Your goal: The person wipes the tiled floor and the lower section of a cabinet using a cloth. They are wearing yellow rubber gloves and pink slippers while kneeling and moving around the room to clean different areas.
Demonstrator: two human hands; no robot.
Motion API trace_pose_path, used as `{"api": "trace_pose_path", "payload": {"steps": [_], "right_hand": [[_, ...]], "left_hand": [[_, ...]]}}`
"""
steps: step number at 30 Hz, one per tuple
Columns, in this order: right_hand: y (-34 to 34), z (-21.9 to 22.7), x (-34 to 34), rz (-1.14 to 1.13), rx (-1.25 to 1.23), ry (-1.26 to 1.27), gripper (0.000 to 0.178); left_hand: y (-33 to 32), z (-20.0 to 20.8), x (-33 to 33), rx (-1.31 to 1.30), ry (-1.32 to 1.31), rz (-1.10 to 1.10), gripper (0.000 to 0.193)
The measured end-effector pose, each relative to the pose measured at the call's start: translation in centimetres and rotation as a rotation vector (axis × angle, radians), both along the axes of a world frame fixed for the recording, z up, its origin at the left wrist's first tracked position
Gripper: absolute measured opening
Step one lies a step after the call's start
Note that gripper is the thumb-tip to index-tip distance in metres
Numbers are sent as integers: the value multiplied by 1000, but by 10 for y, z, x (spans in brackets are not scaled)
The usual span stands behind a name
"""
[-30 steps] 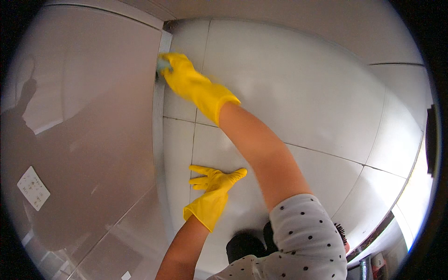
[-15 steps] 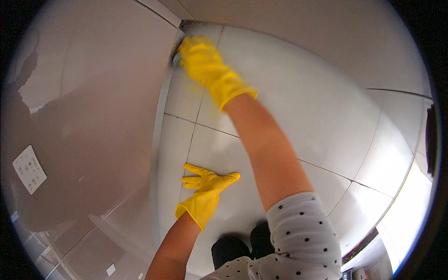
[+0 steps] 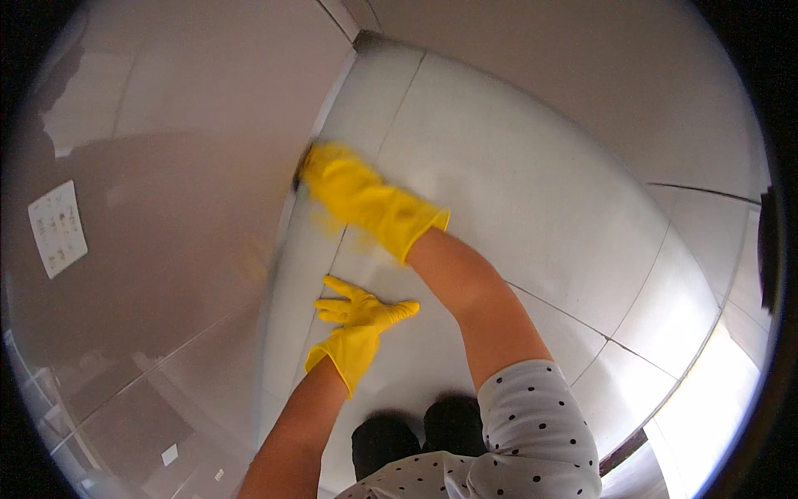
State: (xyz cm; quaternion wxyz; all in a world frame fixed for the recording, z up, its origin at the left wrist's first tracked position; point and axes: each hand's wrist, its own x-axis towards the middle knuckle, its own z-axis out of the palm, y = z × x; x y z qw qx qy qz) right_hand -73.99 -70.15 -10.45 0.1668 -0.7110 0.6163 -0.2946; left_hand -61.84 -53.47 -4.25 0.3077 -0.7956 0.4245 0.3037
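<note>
My left hand (image 3: 357, 314), in a yellow rubber glove, is open, its fingers spread and resting flat on the pale tiled floor (image 3: 532, 200). Farther forward, my right hand (image 3: 337, 175), also in a yellow rubber glove, is smeared by motion at the foot of the left wall. Its fingers are closed on a small dark object (image 3: 301, 166), pressed along the seam where floor and wall meet. Too little of that object shows to name its kind.
The glossy brownish wall (image 3: 191, 183) rises on the left and carries a white card (image 3: 58, 229) with writing. Another brownish surface (image 3: 582, 66) bounds the floor at the far side. My dark-clad knees (image 3: 416, 437) are at the lower edge. Bright light falls at the right.
My right hand has come back from near the far corner along the wall's foot, towards me, with the object. My left hand stays spread on the floor. The view has shifted slightly.
</note>
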Motion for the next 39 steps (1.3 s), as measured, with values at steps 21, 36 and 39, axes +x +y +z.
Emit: {"api": "trace_pose_path", "payload": {"steps": [21,36,39], "right_hand": [[193,8,-23,18,-101,-10,36],[265,11,-55,-160,-211,-279,39],[225,22,-8,220,-132,-208,35]], "left_hand": [[-1,14,-11,-27,43,23,179],[4,30,-13,-42,138,19,173],[-3,36,-10,-13,95,-29,172]]}}
